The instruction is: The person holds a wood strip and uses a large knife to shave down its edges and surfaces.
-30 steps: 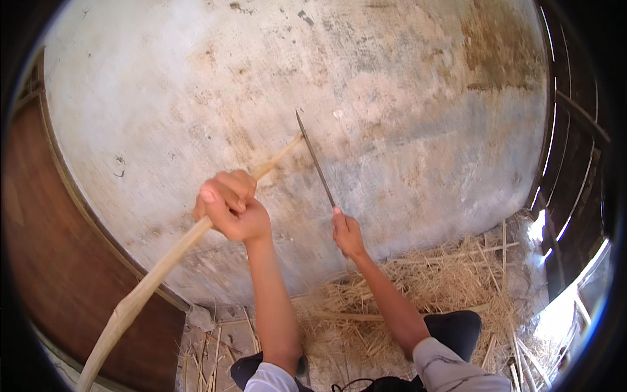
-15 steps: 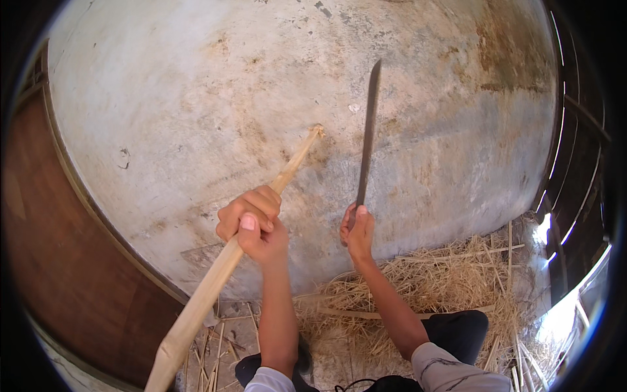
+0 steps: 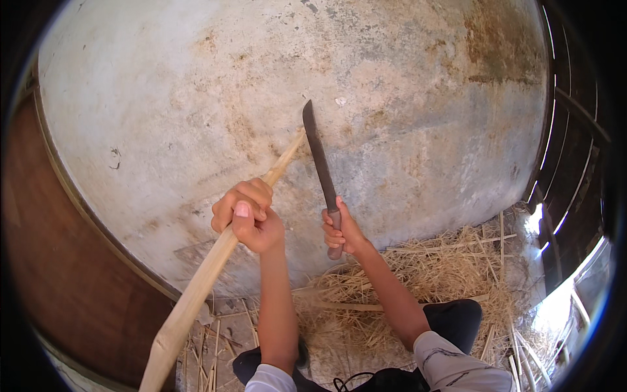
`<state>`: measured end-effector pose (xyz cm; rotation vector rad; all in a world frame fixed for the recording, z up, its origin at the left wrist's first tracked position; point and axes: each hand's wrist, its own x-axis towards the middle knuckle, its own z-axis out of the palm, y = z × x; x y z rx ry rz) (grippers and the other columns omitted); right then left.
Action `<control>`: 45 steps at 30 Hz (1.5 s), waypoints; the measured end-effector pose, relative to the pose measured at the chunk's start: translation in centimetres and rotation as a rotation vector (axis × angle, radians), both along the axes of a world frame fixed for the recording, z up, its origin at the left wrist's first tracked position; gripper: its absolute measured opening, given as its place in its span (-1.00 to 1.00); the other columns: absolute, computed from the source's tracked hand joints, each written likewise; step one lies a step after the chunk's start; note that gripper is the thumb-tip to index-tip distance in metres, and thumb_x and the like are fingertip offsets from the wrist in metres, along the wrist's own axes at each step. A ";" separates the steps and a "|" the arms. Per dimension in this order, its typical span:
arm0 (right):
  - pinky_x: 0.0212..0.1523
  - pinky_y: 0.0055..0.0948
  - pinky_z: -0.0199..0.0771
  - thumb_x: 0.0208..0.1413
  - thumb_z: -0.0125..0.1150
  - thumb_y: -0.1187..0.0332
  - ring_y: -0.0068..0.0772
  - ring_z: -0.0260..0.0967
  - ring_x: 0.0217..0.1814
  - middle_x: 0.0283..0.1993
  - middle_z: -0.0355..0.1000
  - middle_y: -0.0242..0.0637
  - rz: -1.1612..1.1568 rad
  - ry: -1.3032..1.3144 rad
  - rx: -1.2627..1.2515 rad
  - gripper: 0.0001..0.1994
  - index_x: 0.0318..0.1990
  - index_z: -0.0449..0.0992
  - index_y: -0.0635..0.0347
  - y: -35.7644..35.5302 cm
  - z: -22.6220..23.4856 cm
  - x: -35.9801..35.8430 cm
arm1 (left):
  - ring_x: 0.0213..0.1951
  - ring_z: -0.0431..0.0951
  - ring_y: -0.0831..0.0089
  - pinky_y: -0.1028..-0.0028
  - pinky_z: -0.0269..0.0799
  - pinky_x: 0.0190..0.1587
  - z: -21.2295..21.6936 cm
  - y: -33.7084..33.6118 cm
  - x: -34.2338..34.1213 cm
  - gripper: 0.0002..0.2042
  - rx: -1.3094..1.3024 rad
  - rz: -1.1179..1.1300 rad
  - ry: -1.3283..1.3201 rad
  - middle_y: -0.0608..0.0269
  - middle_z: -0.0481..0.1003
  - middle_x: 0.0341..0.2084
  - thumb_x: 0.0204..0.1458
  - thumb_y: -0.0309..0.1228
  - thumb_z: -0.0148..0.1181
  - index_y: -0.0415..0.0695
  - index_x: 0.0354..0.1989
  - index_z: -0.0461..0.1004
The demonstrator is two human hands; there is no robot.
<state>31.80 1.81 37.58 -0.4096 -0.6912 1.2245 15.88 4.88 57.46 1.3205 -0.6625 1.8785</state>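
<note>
A long, pale, peeled wooden pole [image 3: 189, 304] runs from the lower left up toward the stained wall, its narrow end pointing away from me. My left hand [image 3: 243, 214] is wrapped round it above its middle, thumb on top. In my right hand [image 3: 345, 230] is a machete [image 3: 319, 151], gripped by its brownish handle. The dark blade slants up and to the left. Its tip overlaps the pole's far end in the picture; whether they touch I cannot tell.
A scuffed whitish wall [image 3: 418, 130] fills the space ahead. Wood shavings [image 3: 418, 268] lie heaped at its foot, with loose strips [image 3: 522, 349] at the lower right. A brown wooden panel [image 3: 72, 261] stands on the left, dark slats [image 3: 575, 157] on the right.
My right hand has turned and shifted slightly left, swinging the machete blade leftward and down to the pole's far end. My left hand keeps its hold on the pole.
</note>
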 end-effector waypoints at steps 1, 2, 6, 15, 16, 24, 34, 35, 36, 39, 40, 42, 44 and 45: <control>-0.74 -0.47 0.05 0.40 -0.17 -0.23 -0.63 0.01 -0.78 -0.73 0.09 -0.48 -0.046 -0.011 -0.020 -0.44 -0.38 0.32 0.10 -0.2 0.3 -0.5 | -0.74 -0.10 0.61 0.49 -0.17 -0.66 0.0 0.0 0.0 -0.63 -0.014 0.004 -0.006 0.36 0.05 -0.84 0.09 -0.35 -0.02 -0.02 -0.72 0.01; -0.73 -0.48 0.06 0.40 -0.16 -0.22 -0.62 0.02 -0.77 -0.73 0.10 -0.48 -0.250 -0.110 -0.049 -0.44 -0.39 0.32 0.11 -0.5 0.5 -1.3 | -0.74 -0.10 0.61 0.49 -0.17 -0.66 0.0 -0.1 -0.1 -0.62 -0.033 -0.009 -0.005 0.36 0.04 -0.83 0.09 -0.35 -0.02 -0.02 -0.72 0.00; -0.67 -0.46 0.10 0.42 -0.14 -0.15 -0.57 0.10 -0.72 -0.71 0.16 -0.43 -0.916 -0.468 0.097 -0.44 -0.43 0.35 0.18 -1.3 3.0 -4.6 | -0.74 -0.12 0.61 0.49 -0.17 -0.66 0.4 0.6 -1.1 -0.62 -0.052 -0.020 -0.017 0.38 0.02 -0.83 0.10 -0.32 -0.03 0.00 -0.71 -0.02; -0.60 -0.41 0.15 0.39 -0.03 -0.12 -0.51 0.17 -0.68 -0.72 0.21 -0.39 -1.130 -0.713 -0.199 -0.43 -0.48 0.38 0.22 5.3 -5.4 1.3 | -0.76 -0.10 0.60 0.49 -0.15 -0.71 1.2 1.6 -0.4 -0.64 -0.198 -0.078 -0.056 0.32 0.07 -0.86 0.02 -0.38 -0.02 -0.02 -0.73 -0.01; -0.62 -0.42 0.15 0.39 -0.03 -0.14 -0.51 0.15 -0.70 -0.72 0.20 -0.40 -1.051 -0.668 -0.196 -0.43 -0.48 0.38 0.20 5.0 -5.1 1.0 | -0.76 -0.09 0.60 0.50 -0.15 -0.71 1.4 1.9 -0.6 -0.64 -0.196 -0.061 -0.058 0.32 0.06 -0.86 0.02 -0.37 -0.02 -0.01 -0.73 -0.02; -0.71 -0.46 0.12 0.37 -0.08 -0.22 -0.59 0.05 -0.76 -0.72 0.12 -0.45 -0.393 -0.176 -0.176 -0.43 -0.45 0.31 0.11 0.5 -0.8 -1.5 | -0.76 -0.08 0.59 0.51 -0.14 -0.71 2.4 2.3 -1.0 -0.64 -0.290 -0.052 -0.047 0.36 0.04 -0.86 0.00 -0.35 -0.01 0.02 -0.72 -0.04; -0.56 -0.39 0.26 0.41 -0.08 -0.13 -0.50 0.26 -0.64 -0.63 0.29 -0.25 -1.273 -0.947 -0.256 -0.36 -0.50 0.40 0.32 4.8 -6.3 1.6 | -0.78 -0.07 0.61 0.54 -0.14 -0.71 2.7 2.1 -0.2 -0.63 -0.370 -0.042 -0.096 0.37 0.03 -0.86 0.03 -0.36 0.01 0.03 -0.72 -0.03; -0.55 -0.37 0.27 0.40 -0.07 -0.14 -0.47 0.27 -0.64 -0.63 0.30 -0.22 -1.237 -0.910 -0.287 -0.36 -0.50 0.41 0.33 5.2 -7.8 0.5 | -0.76 -0.08 0.61 0.53 -0.16 -0.70 1.9 2.6 -0.6 -0.63 -0.365 0.000 -0.064 0.39 0.02 -0.85 0.03 -0.35 0.00 0.04 -0.71 -0.04; -0.54 -0.35 0.28 0.40 -0.06 -0.14 -0.44 0.28 -0.65 -0.62 0.31 -0.20 -1.212 -0.887 -0.289 -0.35 -0.50 0.41 0.35 5.4 -8.0 -0.1 | -0.75 -0.09 0.61 0.53 -0.18 -0.69 1.6 3.1 -0.7 -0.64 -0.344 0.039 -0.059 0.41 0.00 -0.83 0.04 -0.34 -0.01 0.05 -0.69 -0.04; -0.58 -0.35 0.26 0.37 -0.06 -0.20 -0.44 0.24 -0.69 -0.65 0.31 -0.24 -1.011 -0.768 -0.325 -0.34 -0.52 0.40 0.29 5.4 -8.2 0.3 | -0.74 -0.11 0.61 0.52 -0.19 -0.68 1.8 3.6 -0.7 -0.64 -0.331 0.041 -0.029 0.43 -0.02 -0.81 0.02 -0.33 0.02 0.05 -0.67 -0.05; -0.60 -0.36 0.25 0.36 -0.06 -0.22 -0.45 0.22 -0.71 -0.67 0.30 -0.27 -0.929 -0.720 -0.342 -0.34 -0.53 0.39 0.25 4.9 -8.2 0.7 | -0.73 -0.11 0.61 0.51 -0.18 -0.68 1.8 3.3 -0.6 -0.64 -0.338 0.016 -0.010 0.43 -0.02 -0.81 0.02 -0.33 0.02 0.05 -0.67 -0.05; -0.65 -0.40 0.20 0.35 -0.11 -0.27 -0.50 0.14 -0.75 -0.71 0.22 -0.37 -0.590 -0.514 -0.391 -0.35 -0.52 0.35 0.16 3.6 -6.0 -0.2 | -0.74 -0.11 0.61 0.51 -0.18 -0.68 2.3 3.9 -1.4 -0.65 -0.334 0.001 0.001 0.43 -0.03 -0.81 0.01 -0.34 0.02 0.05 -0.66 -0.05; -0.69 -0.43 0.15 0.34 -0.15 -0.32 -0.56 0.06 -0.77 -0.74 0.14 -0.46 -0.265 -0.319 -0.334 -0.36 -0.50 0.31 0.09 2.0 -4.1 -1.1 | -0.74 -0.11 0.61 0.51 -0.18 -0.67 2.5 4.4 -2.3 -0.66 -0.338 -0.025 0.019 0.44 -0.04 -0.81 0.01 -0.35 0.01 0.05 -0.65 -0.05; -0.70 -0.45 0.13 0.34 -0.17 -0.34 -0.58 0.03 -0.78 -0.74 0.10 -0.49 -0.115 -0.230 -0.254 -0.36 -0.49 0.29 0.06 1.3 -3.5 -1.0 | -0.74 -0.11 0.61 0.51 -0.18 -0.67 2.5 4.4 -2.5 -0.66 -0.320 -0.045 0.014 0.44 -0.04 -0.81 0.02 -0.35 0.01 0.05 -0.65 -0.04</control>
